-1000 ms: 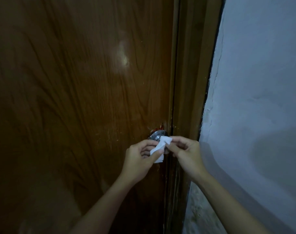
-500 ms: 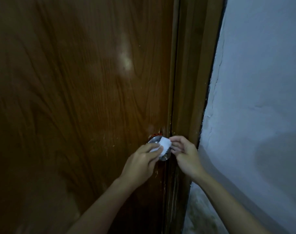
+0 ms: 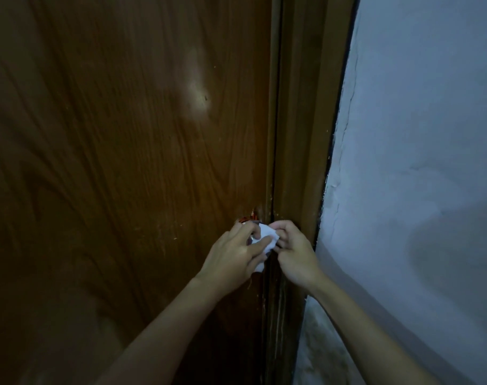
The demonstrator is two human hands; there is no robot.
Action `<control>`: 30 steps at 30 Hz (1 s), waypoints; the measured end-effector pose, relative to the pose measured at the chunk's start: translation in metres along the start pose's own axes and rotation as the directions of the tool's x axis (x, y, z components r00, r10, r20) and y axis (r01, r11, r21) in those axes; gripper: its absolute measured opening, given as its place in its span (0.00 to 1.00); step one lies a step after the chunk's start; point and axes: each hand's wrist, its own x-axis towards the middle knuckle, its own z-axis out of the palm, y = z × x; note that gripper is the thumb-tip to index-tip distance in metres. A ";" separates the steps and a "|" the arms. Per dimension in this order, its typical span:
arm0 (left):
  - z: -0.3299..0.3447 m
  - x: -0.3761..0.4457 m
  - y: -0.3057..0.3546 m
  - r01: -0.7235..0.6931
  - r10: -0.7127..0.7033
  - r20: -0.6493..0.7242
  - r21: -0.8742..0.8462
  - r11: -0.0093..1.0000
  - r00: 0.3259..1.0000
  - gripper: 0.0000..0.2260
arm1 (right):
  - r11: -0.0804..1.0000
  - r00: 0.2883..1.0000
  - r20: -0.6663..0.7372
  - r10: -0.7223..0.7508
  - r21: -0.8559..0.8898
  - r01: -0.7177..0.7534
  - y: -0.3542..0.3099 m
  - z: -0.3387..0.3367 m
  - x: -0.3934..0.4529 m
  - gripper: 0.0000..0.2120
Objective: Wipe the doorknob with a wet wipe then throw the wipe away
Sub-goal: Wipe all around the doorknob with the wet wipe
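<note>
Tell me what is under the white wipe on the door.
The wipe, held by left hand and right hand, covers the doorknob; only a metal sliver shows. The rest is hidden.

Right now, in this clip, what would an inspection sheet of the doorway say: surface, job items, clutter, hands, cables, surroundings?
Surface: brown wood-grain door, shut against its brown wooden frame; scuffs and chipped finish near the latch edge.
Job's things: white crumpled wet wipe pressed over the round silver metal doorknob, which is mostly hidden.
Clutter: nothing seen.
Grippers: left hand covers the knob, its fingers on the wipe; right hand pinches the wipe's other side.
Cables: nothing seen.
Surroundings: pale rough plaster wall right of the frame, cracked along the edge; dim light; no bin in view.
</note>
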 end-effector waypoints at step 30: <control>0.028 -0.012 0.064 0.624 -0.877 -0.048 -0.684 0.377 0.477 0.13 | 0.935 0.993 0.034 -0.109 -0.335 0.114 -0.005 0.002 0.002 0.24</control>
